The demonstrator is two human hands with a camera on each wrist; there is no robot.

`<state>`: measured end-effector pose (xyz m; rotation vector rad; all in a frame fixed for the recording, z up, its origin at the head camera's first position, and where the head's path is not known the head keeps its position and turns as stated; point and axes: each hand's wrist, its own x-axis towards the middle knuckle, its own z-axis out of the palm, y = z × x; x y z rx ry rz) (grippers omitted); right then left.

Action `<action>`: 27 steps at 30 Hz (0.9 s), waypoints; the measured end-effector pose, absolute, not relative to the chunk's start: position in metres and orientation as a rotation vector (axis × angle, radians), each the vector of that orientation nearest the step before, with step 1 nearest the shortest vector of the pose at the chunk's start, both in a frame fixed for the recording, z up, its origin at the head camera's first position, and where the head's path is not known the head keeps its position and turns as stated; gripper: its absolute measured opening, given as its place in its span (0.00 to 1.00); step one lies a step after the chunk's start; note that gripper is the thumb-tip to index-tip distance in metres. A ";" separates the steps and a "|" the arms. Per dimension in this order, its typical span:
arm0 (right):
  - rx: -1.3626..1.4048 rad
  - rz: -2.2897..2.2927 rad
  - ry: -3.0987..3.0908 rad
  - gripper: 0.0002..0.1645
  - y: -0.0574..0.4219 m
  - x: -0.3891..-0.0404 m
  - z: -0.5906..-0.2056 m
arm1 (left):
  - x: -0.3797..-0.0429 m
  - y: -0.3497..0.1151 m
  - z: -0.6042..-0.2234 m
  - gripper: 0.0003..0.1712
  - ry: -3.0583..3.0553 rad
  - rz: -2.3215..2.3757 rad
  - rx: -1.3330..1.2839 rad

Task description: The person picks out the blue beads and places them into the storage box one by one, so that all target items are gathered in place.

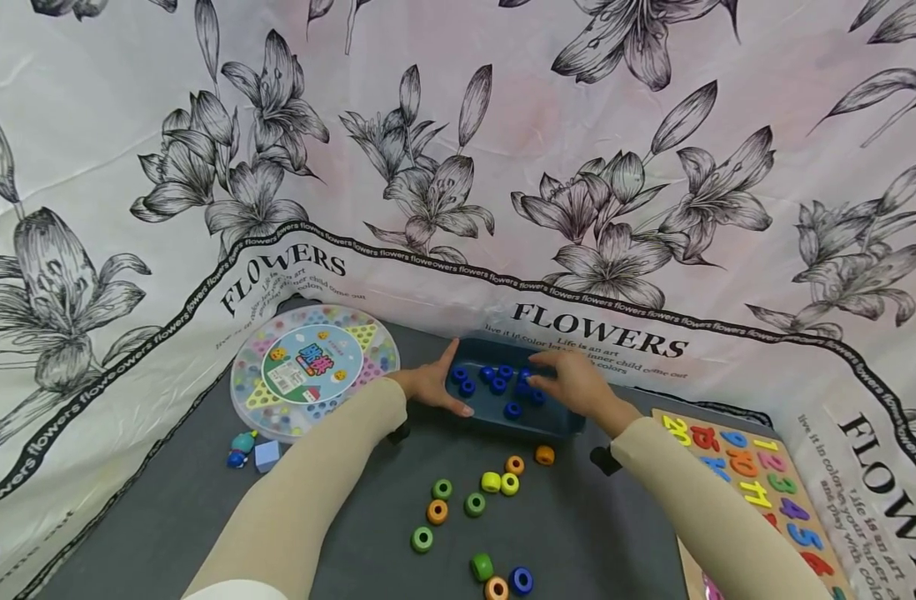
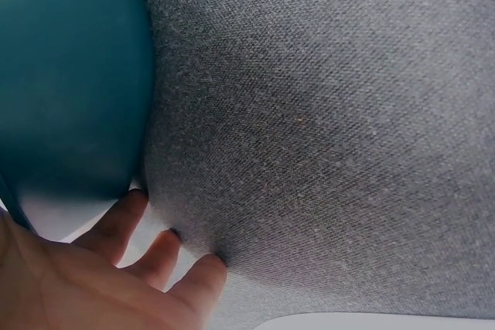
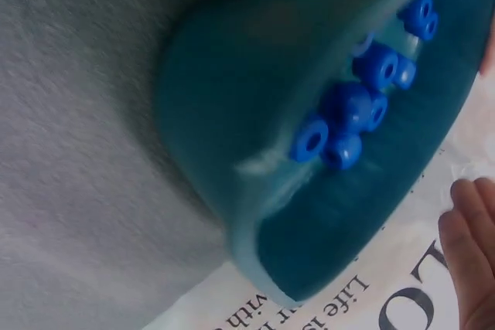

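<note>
A dark teal plastic bin (image 1: 533,421) stands against the back of the table with several blue beads (image 1: 498,385) inside. My left hand (image 1: 429,385) is at its left end, thumb and fingers spread along the two sides. In the left wrist view, the left fingers (image 2: 158,260) lie fairly straight, tips right at the bin wall and the dark cloth. Over the bin's right part is my right hand (image 1: 581,387), thumb and forefinger stretched toward the beads. In the right wrist view, the right fingers (image 3: 464,245) are loosely extended beyond the bin's far rim, no bead visible in them.
In front of the bin lie loose orange (image 1: 544,455), yellow (image 1: 491,482) and green beads (image 1: 475,504), with a blue bead (image 1: 521,581) nearest. A round game box (image 1: 315,367), a small figure (image 1: 240,448) and a light blue block (image 1: 267,456) are left; a number board (image 1: 765,500) is right.
</note>
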<state>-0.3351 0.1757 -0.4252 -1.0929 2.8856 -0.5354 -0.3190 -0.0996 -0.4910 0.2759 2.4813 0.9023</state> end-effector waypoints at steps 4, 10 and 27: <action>-1.344 -0.514 2.859 0.12 0.181 -0.312 -0.429 | -0.322 -0.099 -0.490 0.75 2.484 0.907 0.290; -1.636 -0.410 2.436 0.13 0.179 -0.244 -0.440 | -0.321 -0.099 -0.487 0.75 2.481 0.907 0.284; -1.473 -0.283 2.111 0.13 0.184 -0.182 -0.492 | -0.317 -0.100 -0.489 0.75 2.459 0.938 0.267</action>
